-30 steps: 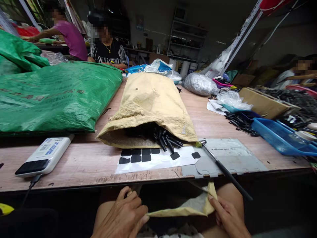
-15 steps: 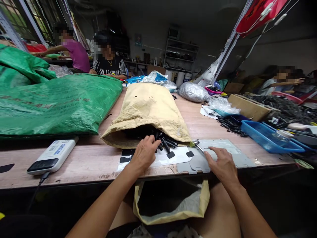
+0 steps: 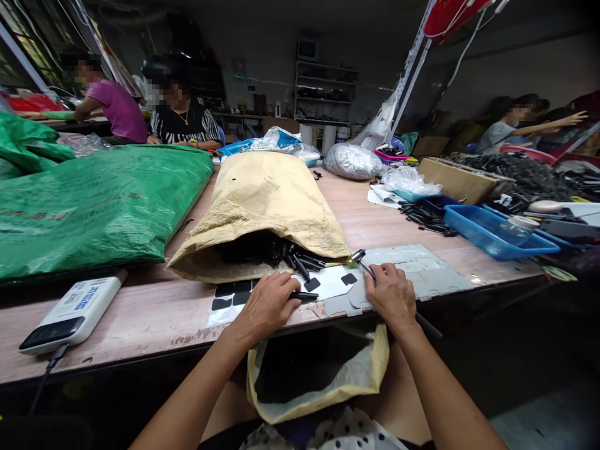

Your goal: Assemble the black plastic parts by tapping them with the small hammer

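Over the table's front edge, my left hand is closed on a slim black tube, which points to the right out of the fingers. Several similar black tubes spill from the mouth of a tan woven sack just beyond it. My right hand is wrapped round a small hammer with a metal shaft. Its head rests near the sack's right corner, and its dark handle end sticks out behind the wrist. A second tan sack stands open below the table edge, between my forearms.
Left lie a large green sack and a white power bank with a cable. A grey sheet and a white strip with black patches lie in front. Right stand a blue tray and heaped black parts. Several people sit further back.
My left hand has drawn back from the sack's mouth with a black tube in it. My right hand has closed round the hammer. The view has shifted right.
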`<state>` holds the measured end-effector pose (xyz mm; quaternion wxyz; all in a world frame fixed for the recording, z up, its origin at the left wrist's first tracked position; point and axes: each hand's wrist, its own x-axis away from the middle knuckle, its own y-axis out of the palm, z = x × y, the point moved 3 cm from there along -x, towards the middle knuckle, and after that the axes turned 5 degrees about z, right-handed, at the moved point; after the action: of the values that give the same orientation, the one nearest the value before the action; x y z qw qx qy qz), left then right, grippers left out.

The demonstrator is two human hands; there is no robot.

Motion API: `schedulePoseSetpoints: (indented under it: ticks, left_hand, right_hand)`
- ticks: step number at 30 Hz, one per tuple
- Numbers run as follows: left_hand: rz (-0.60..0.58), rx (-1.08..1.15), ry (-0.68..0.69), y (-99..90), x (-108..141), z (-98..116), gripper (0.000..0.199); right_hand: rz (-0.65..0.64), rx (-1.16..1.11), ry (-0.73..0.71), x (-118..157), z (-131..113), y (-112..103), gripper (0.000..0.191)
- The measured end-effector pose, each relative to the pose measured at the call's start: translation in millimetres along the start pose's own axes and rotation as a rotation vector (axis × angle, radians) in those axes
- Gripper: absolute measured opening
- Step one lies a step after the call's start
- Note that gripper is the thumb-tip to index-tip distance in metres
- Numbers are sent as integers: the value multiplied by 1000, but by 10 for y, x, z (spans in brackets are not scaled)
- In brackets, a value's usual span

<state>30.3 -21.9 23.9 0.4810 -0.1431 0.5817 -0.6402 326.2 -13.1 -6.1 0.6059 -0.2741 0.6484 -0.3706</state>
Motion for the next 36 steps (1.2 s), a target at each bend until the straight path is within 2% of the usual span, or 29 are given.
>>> schedulePoseSetpoints:
  ticks: [5, 11, 15, 16, 18, 21, 23, 30, 36]
  left_hand:
    - [61, 318, -215, 98, 63, -187, 14]
    - [71, 403, -252, 99, 64, -211, 12]
    - [78, 431, -279, 101, 72, -204, 15]
    - [78, 437, -287, 100, 71, -204, 15]
    - [79, 443, -294, 97, 65, -202, 14]
    - [79, 436, -301, 99, 59, -198, 12]
    - [74, 429, -308, 107, 60, -199, 12]
    - [77, 426, -314, 133, 53, -205, 13]
    - [70, 431, -297, 116, 44, -189, 4]
  right_hand:
    - [29, -86, 1, 26, -4, -6, 28]
    - [42, -208, -4, -14, 49, -31, 25]
    - [141, -499, 119, 22, -7, -289, 28]
    - [141, -586, 168, 59, -53, -381, 30]
    - [59, -736, 208, 162, -204, -560, 33]
    - [-1, -829, 90, 346, -489, -780, 30]
    - [-20, -844, -2, 457, -650, -826, 31]
    - [-75, -846, -182, 628, -969, -763, 45]
    - [-36, -742, -288, 671, -1174, -775, 54]
